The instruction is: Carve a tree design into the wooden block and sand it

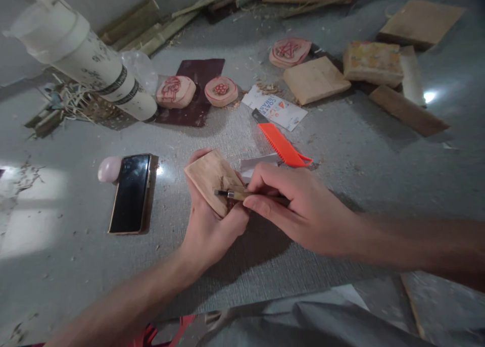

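Note:
My left hand (210,226) grips a small flat wooden block (210,178) and holds it tilted above the grey surface. My right hand (299,205) is closed round a thin carving tool (233,194) with a pale handle and a dark tip. The tip rests on the face of the block. An orange utility knife (282,142) lies just behind my right hand, beside a folded scrap of white paper (257,163).
A phone (132,193) lies at the left with a pink stone (109,168) beside it. A tall white bottle (81,54) stands at the back left. Carved round pieces (221,91) lie on dark sandpaper (197,92). Wooden blocks (316,79) and sticks (159,29) fill the back.

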Demonstrator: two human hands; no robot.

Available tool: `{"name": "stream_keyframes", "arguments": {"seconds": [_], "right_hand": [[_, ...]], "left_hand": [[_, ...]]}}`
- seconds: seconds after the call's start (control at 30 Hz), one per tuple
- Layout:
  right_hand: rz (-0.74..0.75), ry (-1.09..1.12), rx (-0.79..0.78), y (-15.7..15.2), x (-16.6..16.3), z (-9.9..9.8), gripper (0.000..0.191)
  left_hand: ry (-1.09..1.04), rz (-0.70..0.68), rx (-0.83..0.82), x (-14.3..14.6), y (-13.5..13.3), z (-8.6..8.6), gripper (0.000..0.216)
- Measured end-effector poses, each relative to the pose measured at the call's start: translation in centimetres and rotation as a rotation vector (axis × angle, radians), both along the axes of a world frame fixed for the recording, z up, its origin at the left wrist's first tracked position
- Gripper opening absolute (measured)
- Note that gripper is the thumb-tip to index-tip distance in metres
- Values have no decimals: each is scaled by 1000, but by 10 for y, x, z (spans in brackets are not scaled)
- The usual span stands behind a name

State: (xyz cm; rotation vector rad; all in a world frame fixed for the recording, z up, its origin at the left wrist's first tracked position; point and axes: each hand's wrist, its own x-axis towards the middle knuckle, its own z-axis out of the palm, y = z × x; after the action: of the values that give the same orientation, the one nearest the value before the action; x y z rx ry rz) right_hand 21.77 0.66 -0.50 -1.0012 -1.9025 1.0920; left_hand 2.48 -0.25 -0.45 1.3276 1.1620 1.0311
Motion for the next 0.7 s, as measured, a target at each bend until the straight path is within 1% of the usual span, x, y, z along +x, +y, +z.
{"name": "stream_keyframes", "arguments": {"seconds": [0.13, 0.2, 0.27, 0.33, 0.47, 0.57, 0.7], "right_hand": [[-30, -44, 69, -3, 1, 0, 24], [-34, -61, 99, -2, 2, 1, 24], [-31, -73, 96, -2, 2, 2, 23], [-22, -54, 26, -1, 1, 4, 24], [-7, 49, -214, -1, -1, 9, 25], [-8, 125, -308, -3, -3, 11, 26], [42, 235, -516, -8, -3, 12, 33]], "left_hand": [[-28, -3, 19, 0, -1, -2, 74], [-71, -28, 28, 0, -1, -3, 72], [-100, -58, 38, 0, -1, -4, 71], [-109, -69, 47, 0, -1, -5, 70], [-75, -25, 74, 1, -1, -8, 72], [16, 24, 137, 1, -1, -8, 78], [124, 40, 223, -4, 2, -4, 77]]}}
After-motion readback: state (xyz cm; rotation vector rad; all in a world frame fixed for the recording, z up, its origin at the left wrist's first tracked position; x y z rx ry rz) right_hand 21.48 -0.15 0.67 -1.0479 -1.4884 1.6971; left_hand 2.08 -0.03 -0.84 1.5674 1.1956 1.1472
